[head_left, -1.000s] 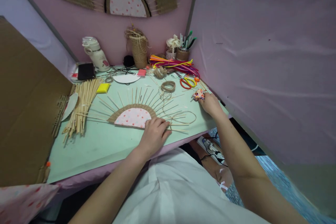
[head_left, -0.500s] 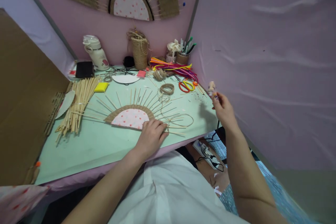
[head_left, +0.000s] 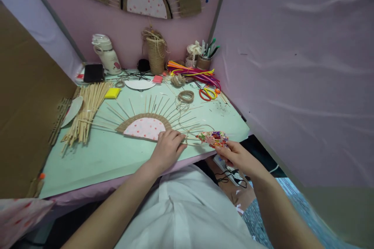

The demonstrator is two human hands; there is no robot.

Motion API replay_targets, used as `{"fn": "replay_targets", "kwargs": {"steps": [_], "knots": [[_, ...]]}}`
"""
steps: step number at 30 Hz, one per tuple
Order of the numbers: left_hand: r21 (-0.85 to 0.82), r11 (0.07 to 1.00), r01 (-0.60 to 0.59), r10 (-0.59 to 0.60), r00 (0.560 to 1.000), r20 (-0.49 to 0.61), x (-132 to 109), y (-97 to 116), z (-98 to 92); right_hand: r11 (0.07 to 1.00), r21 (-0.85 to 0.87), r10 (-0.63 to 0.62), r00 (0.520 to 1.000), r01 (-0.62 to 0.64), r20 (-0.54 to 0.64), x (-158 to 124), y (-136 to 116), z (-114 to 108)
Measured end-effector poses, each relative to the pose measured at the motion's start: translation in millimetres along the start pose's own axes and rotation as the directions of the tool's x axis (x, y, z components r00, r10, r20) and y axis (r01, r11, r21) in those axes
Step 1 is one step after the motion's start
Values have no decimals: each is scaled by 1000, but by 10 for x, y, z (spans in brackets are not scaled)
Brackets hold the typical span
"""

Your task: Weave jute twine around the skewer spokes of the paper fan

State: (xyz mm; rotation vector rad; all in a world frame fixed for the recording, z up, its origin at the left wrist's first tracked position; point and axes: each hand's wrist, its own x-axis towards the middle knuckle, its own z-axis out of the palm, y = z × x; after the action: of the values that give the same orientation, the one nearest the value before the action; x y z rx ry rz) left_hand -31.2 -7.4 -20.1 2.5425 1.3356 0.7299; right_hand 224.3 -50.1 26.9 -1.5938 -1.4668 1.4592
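Note:
A half-round fan frame (head_left: 144, 128) lies on the table, with a white, red-dotted centre, a brown woven band and thin sticks spreading outward. My left hand (head_left: 169, 146) presses on its right lower corner, fingers curled over the sticks there; the fingertips are partly hidden. My right hand (head_left: 235, 155) is closed round what looks like a glue gun (head_left: 213, 139) with a colourful patterned body. Its tip points left, over the sticks at the fan's right end. A loose loop of twine (head_left: 206, 126) lies among those sticks.
A bundle of sticks (head_left: 87, 114) lies at left beside a yellow packet (head_left: 112, 93). Behind are a twine coil (head_left: 186, 96), scissors (head_left: 207, 94), coloured pipe cleaners (head_left: 193, 71), a twine cone (head_left: 156, 54) and a bottle (head_left: 106, 54). A cardboard sheet (head_left: 26, 97) stands left.
My right hand has swung in from the right table edge, bringing the glue gun down and left to the fan's right end. My left hand stays on the fan.

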Motion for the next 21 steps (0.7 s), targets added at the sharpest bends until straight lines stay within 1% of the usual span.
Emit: {"fn": "replay_targets", "kwargs": {"steps": [3, 7, 13, 21], "knots": [[3, 1000, 2, -2, 1000, 8, 0, 5, -4, 989, -146, -13, 999, 17, 29, 31, -99, 29], [5, 1000, 7, -7, 1000, 21, -1, 5, -8, 967, -249, -44, 998, 55, 51, 74, -221, 73], [-5, 1000, 21, -21, 1000, 23, -5, 7, -12, 941, -315, -109, 992, 124, 67, 156, -303, 145], [-18, 1000, 8, -8, 1000, 17, -13, 4, 2, 923, -361, -116, 991, 131, 63, 212, -295, 145]]}}
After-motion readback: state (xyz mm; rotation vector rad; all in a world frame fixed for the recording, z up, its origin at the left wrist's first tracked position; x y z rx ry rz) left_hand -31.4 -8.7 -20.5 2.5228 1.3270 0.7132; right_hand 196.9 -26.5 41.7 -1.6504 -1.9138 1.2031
